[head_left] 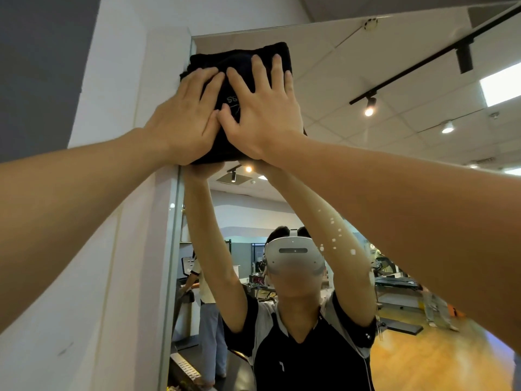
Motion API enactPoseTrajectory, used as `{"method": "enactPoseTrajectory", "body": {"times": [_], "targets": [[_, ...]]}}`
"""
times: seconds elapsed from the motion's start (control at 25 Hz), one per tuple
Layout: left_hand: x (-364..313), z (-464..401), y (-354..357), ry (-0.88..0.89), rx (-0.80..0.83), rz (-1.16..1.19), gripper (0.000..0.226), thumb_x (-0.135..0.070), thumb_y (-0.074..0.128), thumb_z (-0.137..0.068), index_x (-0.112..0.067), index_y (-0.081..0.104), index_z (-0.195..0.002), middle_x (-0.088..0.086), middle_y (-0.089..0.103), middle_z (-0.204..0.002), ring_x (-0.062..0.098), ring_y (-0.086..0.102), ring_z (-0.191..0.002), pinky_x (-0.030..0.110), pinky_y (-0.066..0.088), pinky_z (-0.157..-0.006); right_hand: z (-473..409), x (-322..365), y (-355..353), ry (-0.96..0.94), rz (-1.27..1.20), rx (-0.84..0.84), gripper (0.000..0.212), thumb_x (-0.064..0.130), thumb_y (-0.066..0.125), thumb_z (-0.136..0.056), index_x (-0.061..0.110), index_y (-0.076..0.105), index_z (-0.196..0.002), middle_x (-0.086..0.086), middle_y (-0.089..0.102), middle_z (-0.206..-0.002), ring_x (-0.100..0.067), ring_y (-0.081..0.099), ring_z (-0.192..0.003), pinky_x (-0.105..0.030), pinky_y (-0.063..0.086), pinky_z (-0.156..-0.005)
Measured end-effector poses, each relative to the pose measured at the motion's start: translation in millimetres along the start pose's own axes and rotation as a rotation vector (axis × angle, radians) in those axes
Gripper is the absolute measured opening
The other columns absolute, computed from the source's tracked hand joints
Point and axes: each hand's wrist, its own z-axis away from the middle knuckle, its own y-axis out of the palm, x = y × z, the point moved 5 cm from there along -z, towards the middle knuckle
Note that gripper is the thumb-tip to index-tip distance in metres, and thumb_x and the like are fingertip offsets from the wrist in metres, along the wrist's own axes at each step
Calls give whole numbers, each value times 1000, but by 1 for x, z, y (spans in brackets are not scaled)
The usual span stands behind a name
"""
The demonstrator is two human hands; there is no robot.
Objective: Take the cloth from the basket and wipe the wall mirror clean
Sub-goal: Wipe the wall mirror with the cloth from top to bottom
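Cloth pressed flat to the top left corner of the mirror, both hands on it.

Folded into a thick pad, the black terry cloth sits against the frameless wall mirror just under its upper edge and beside the white wall — folding it likely gives a firm face for wiping. The left hand and right hand lie side by side on it, fingers straight and spread, pressing rather than gripping, which would spread the push evenly at full reach. Pale specks show lower on the glass — probably spots not yet wiped. No basket is in view.
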Motion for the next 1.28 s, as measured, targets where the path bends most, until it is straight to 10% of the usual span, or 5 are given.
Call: {"method": "enactPoseTrajectory", "body": {"times": [1.28], "targets": [[-76, 128, 23, -61, -1, 11, 69, -31, 31, -100, -2, 19, -162, 21, 18, -168, 39, 13, -157, 63, 27, -123, 142, 11, 2, -74, -12, 16, 73, 52, 32, -100, 19, 26, -164, -22, 13, -171, -46, 4, -159, -57, 9, -130]]}}
